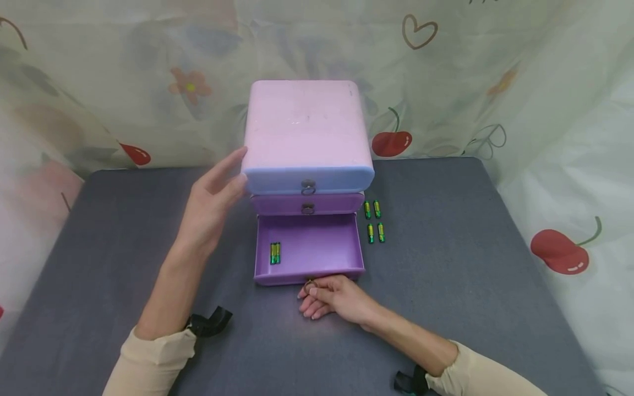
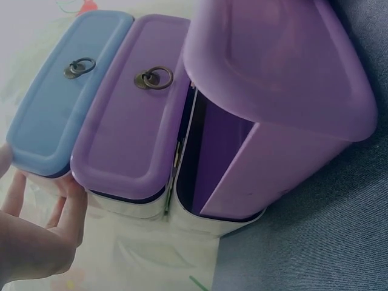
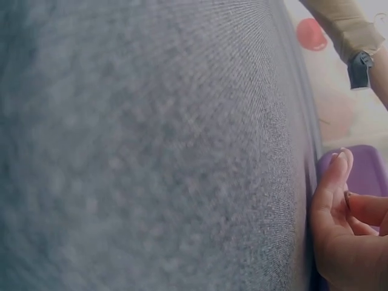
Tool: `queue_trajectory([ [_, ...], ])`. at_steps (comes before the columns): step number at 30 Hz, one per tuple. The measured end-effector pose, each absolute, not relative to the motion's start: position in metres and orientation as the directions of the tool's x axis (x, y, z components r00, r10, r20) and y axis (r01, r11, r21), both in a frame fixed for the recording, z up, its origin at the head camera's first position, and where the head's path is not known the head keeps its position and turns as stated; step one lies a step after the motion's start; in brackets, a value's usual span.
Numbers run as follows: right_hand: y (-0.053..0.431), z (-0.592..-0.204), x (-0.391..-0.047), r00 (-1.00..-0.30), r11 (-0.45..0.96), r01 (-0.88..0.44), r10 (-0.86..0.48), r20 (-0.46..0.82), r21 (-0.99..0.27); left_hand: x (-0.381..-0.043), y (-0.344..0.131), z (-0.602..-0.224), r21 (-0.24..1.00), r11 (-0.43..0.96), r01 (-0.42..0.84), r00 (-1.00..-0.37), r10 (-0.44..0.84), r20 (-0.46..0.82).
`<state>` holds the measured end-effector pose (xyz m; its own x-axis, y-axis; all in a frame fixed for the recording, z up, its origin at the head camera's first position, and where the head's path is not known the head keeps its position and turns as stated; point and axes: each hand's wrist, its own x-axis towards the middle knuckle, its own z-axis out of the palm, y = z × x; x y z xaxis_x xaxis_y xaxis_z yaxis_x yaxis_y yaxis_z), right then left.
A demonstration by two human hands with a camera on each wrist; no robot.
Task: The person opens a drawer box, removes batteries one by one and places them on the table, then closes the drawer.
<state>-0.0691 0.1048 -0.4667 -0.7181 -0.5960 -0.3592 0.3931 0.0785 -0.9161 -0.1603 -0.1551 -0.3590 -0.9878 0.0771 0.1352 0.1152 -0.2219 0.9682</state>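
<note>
A small pink cabinet (image 1: 307, 124) has a blue top drawer (image 1: 277, 181) and a purple middle drawer (image 1: 274, 204), both pushed in. Its bottom purple drawer (image 1: 322, 247) is pulled out, with two green batteries (image 1: 275, 253) side by side at the left inside. My left hand (image 1: 210, 206) rests on the cabinet's left side near the top, fingers nearly straight. Below the drawer front, my right hand (image 1: 339, 300) pinches the ring pull (image 1: 309, 285) between thumb and finger. In the right wrist view the ring is mostly hidden by the fingers.
Several green batteries (image 1: 373, 221) stand in two rows on the grey tabletop (image 1: 446, 264), right of the cabinet. A patterned curtain (image 1: 307, 44) hangs behind and at both sides. Black straps (image 1: 210, 323) are at both wrists.
</note>
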Motion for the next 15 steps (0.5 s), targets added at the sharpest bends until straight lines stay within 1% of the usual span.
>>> queue_trajectory([
  [15, 0.1049, -0.4699, -0.0674, -0.703, 0.068, 0.42, -0.607, -0.372, -0.905, -0.1586, -0.1552, -0.3584, 0.97, -0.206, 0.13, -0.985, 0.087, 0.151],
])
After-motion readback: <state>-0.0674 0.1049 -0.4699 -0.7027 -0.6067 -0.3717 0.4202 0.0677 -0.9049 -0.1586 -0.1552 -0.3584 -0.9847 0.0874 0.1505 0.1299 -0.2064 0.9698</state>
